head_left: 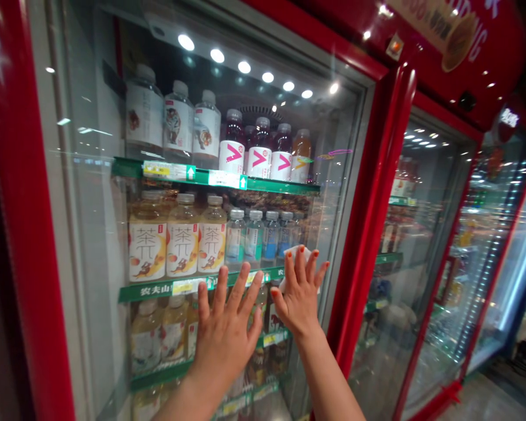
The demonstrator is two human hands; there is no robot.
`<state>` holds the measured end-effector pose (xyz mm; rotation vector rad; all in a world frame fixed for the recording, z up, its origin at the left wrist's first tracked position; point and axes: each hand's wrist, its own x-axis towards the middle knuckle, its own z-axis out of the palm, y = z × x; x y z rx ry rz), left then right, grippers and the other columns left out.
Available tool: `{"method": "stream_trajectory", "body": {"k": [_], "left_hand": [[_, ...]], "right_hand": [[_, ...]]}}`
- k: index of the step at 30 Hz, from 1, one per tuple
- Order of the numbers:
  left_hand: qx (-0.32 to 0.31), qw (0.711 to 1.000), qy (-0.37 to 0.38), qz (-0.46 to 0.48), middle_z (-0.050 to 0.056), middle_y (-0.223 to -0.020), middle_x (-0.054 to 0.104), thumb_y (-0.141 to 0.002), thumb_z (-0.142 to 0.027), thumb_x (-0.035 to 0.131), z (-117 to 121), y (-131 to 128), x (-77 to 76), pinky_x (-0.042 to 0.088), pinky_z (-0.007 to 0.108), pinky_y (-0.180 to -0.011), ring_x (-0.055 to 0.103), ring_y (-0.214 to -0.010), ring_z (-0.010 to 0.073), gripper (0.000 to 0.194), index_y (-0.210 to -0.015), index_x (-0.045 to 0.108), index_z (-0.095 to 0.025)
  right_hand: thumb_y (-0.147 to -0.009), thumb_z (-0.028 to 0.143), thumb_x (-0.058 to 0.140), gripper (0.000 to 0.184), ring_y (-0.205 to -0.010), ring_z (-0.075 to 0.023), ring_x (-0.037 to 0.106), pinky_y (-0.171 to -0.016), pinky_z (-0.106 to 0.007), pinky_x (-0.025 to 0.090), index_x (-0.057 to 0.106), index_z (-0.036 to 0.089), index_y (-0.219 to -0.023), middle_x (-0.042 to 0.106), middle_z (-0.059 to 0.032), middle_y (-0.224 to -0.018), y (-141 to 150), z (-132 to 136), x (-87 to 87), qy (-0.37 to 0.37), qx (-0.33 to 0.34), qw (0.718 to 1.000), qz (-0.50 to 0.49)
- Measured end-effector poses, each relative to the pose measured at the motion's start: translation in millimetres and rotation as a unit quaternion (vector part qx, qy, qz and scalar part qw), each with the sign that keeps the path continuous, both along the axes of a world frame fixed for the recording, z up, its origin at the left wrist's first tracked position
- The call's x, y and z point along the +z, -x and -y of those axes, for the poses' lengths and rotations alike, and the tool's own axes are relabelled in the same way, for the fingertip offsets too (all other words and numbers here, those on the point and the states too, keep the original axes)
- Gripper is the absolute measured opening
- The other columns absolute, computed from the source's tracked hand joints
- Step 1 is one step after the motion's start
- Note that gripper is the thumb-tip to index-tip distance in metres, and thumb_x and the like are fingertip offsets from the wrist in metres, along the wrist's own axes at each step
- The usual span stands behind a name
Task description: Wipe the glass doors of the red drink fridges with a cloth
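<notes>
Nearest, the left hand (228, 327) is spreading its fingers before the glass door (335, 193), grasping nothing visible; whether its palm is touching the pane, I cannot tell. The right hand (300, 292) is lying open, fingers fanning upward, over a white wipe (294, 252), which is sitting between that hand and the glass door's right part, covered rather than clenched. The wipe is looking plain, its exposed edge pointing upward around the fingertips; the hand is hiding too much to tell its long axis. Behind the glass door, 茶π tea bottles (183, 237) are standing upright, and above them tiger-labelled bottles (178, 120) are standing beside purple drink bottles (259, 161). Right of the glass door, red-framed refrigerators (403, 339) are receding.
</notes>
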<state>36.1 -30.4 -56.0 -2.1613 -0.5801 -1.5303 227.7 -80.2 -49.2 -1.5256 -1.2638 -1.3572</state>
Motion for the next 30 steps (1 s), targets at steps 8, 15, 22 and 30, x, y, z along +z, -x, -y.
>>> {"method": "stream_trajectory", "body": {"k": [8, 15, 22, 30], "left_hand": [[-0.008, 1.000, 0.006, -0.005, 0.000, -0.181, 0.034, -0.103, -0.047, 0.065, 4, 5, 3.1, -0.007, 0.055, -0.143, 0.006, -0.175, 0.0271, 0.081, -0.175, 0.030, -0.035], [0.032, 0.999, -0.012, 0.027, 0.002, -0.179, 0.037, -0.099, -0.063, 0.071, -7, 17, 7.1, -0.012, 0.067, -0.139, 0.004, -0.175, 0.0316, 0.089, -0.174, 0.031, -0.039], [0.046, 0.998, -0.021, 0.021, 0.005, -0.180, 0.035, -0.095, -0.063, 0.076, -11, 12, 2.7, -0.010, 0.071, -0.138, 0.007, -0.175, 0.0354, 0.097, -0.175, 0.029, -0.038], [0.020, 0.999, -0.002, 0.049, 0.001, -0.180, 0.036, -0.100, -0.057, 0.071, -15, 54, 20.9, 0.001, 0.062, -0.142, 0.024, -0.172, 0.0338, 0.086, -0.174, 0.030, -0.041]], "right_hand": [[-0.102, 0.075, 0.053, 0.099, -0.174, -0.0461, -0.005, -0.130, -0.086, 0.007, 0.005, 0.035, -0.180, 0.003, -0.0110, -0.189, 1, 4, 2.7, 0.025, -0.026, 0.999, 0.012], [-0.098, 0.075, 0.062, 0.107, -0.173, -0.0471, 0.001, -0.131, -0.085, 0.007, 0.007, 0.034, -0.180, 0.008, -0.0129, -0.189, 5, 3, 5.5, -0.001, -0.025, 0.999, 0.021], [-0.097, 0.074, 0.063, 0.107, -0.173, -0.0479, 0.003, -0.130, -0.086, 0.004, 0.009, 0.034, -0.180, 0.012, -0.0136, -0.188, 5, 3, 5.4, -0.002, -0.026, 1.000, 0.013], [-0.097, 0.075, 0.064, 0.106, -0.173, -0.0487, 0.001, -0.130, -0.085, 0.005, 0.012, 0.034, -0.180, 0.011, -0.0141, -0.188, 4, 3, 4.5, 0.009, -0.037, 0.999, 0.005]]}}
